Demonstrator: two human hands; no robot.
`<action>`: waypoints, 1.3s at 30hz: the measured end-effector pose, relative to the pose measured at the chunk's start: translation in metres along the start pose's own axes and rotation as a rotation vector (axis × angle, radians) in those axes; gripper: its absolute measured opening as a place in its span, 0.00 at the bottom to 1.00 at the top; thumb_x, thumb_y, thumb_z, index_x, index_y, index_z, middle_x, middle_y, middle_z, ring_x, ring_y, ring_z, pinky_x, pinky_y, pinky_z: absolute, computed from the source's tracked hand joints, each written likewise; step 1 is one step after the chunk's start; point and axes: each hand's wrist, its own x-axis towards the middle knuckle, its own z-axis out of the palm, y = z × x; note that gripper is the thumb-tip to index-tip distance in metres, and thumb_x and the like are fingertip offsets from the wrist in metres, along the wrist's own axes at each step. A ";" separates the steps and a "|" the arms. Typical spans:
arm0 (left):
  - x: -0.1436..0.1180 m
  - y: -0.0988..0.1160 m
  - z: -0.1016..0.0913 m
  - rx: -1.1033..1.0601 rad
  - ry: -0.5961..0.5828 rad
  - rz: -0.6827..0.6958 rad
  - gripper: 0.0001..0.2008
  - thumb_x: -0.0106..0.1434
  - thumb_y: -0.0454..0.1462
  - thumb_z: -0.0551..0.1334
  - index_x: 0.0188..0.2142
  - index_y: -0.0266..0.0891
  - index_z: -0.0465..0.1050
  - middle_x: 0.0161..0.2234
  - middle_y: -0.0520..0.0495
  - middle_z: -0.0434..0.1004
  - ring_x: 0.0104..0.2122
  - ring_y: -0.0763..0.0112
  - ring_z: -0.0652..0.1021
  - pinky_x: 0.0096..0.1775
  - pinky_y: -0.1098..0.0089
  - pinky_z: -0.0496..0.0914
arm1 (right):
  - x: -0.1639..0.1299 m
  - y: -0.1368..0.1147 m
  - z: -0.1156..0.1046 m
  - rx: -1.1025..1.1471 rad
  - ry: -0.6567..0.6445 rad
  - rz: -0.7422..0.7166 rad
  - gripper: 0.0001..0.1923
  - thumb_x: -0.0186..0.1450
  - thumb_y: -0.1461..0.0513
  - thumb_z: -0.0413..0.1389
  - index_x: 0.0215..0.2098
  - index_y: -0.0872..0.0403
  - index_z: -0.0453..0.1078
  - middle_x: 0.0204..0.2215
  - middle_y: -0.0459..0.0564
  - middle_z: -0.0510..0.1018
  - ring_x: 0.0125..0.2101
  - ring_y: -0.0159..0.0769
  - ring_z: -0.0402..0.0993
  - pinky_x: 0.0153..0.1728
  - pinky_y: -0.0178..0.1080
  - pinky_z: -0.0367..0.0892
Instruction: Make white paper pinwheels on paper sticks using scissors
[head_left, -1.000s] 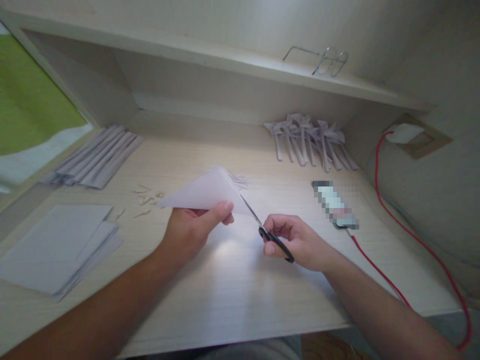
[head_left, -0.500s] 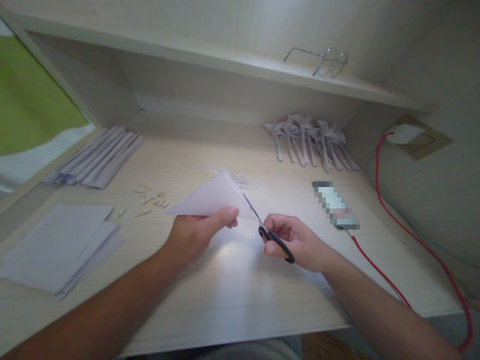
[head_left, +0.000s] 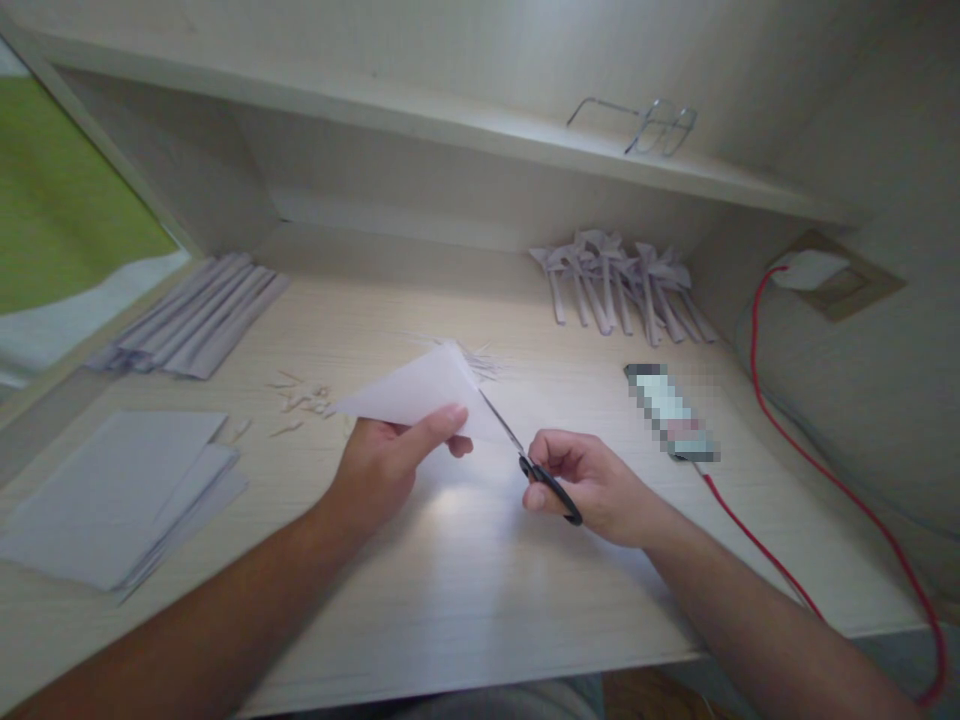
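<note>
My left hand [head_left: 401, 450] pinches a white sheet of paper [head_left: 420, 385], folded to a triangle, by its lower edge, thumb on top. Black-handled scissors [head_left: 551, 488] sit in my right hand [head_left: 589, 485], its fingers closed round the handles. Their blades point up and left and meet the right side of the folded paper; whether they are biting into it I cannot tell. Just behind the paper lie several thin toothpick-like sticks [head_left: 487, 362], partly hidden by it. Small pale scraps [head_left: 304, 395] are scattered to the left of the paper.
A stack of white paper squares [head_left: 112, 490] lies at the left, with rolled paper tubes [head_left: 199, 315] behind it. Several paper pinwheels [head_left: 611, 270] rest at the back right. A phone [head_left: 671, 410] on a red cable [head_left: 761, 545] lies at right; glasses [head_left: 656, 128] sit on the shelf [head_left: 450, 135].
My left hand has shifted slightly up and left with the folded paper. The scissors have moved a little left, and their blades look more closed along the paper's right side.
</note>
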 end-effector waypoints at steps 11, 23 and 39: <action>-0.001 0.008 0.003 0.103 0.071 -0.016 0.09 0.61 0.41 0.70 0.28 0.40 0.77 0.26 0.53 0.79 0.29 0.70 0.79 0.36 0.71 0.76 | -0.001 -0.001 0.002 -0.008 0.001 0.002 0.21 0.54 0.52 0.72 0.27 0.55 0.67 0.20 0.38 0.65 0.21 0.26 0.55 0.22 0.33 0.48; -0.006 0.010 0.004 0.313 0.016 -0.049 0.13 0.59 0.45 0.69 0.22 0.41 0.79 0.26 0.50 0.83 0.30 0.65 0.82 0.36 0.69 0.76 | 0.000 0.003 0.004 0.008 -0.044 -0.030 0.22 0.56 0.50 0.71 0.31 0.54 0.67 0.23 0.40 0.67 0.25 0.28 0.58 0.26 0.34 0.52; -0.004 0.007 0.003 0.231 -0.009 -0.015 0.14 0.61 0.43 0.68 0.22 0.40 0.77 0.24 0.50 0.81 0.28 0.66 0.80 0.36 0.68 0.74 | 0.002 0.006 0.004 -0.029 0.021 -0.047 0.21 0.56 0.52 0.72 0.28 0.54 0.67 0.21 0.38 0.63 0.22 0.26 0.54 0.22 0.33 0.48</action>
